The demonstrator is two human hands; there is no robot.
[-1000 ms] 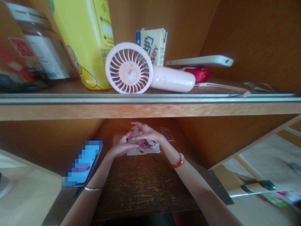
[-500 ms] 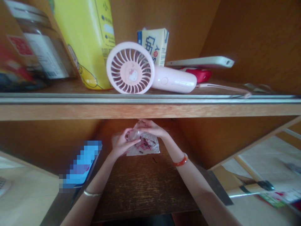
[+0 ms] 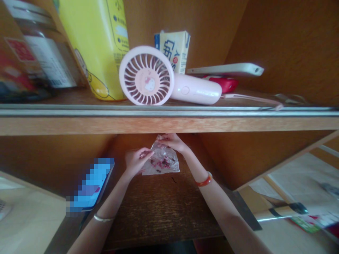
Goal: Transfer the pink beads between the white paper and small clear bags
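Observation:
A clear plastic bag [image 3: 165, 167] with small pink and dark pieces in it lies on the dark wooden desktop [image 3: 164, 208], under the shelf. My left hand [image 3: 139, 160], with a silver bangle on its wrist, pinches the left side of the bag's upper part between thumb and fingers. At the bag's top edge, my right hand [image 3: 172, 141] has its fingers closed on the plastic; an orange-red bangle is on that wrist. One small dark strip [image 3: 174, 180] lies on the wood just below the bag.
A phone [image 3: 92, 187] with a blurred screen leans at the left. Above, the shelf edge [image 3: 238, 124] crosses the view, bearing a pink fan [image 3: 196, 89], a drink carton [image 3: 180, 46], a yellow container [image 3: 97, 46], a jar [image 3: 50, 60] and a white device [image 3: 230, 69].
My two hands have moved a little apart at the top of the bag. The left fingers have drawn left and uncovered more of the plastic and its contents.

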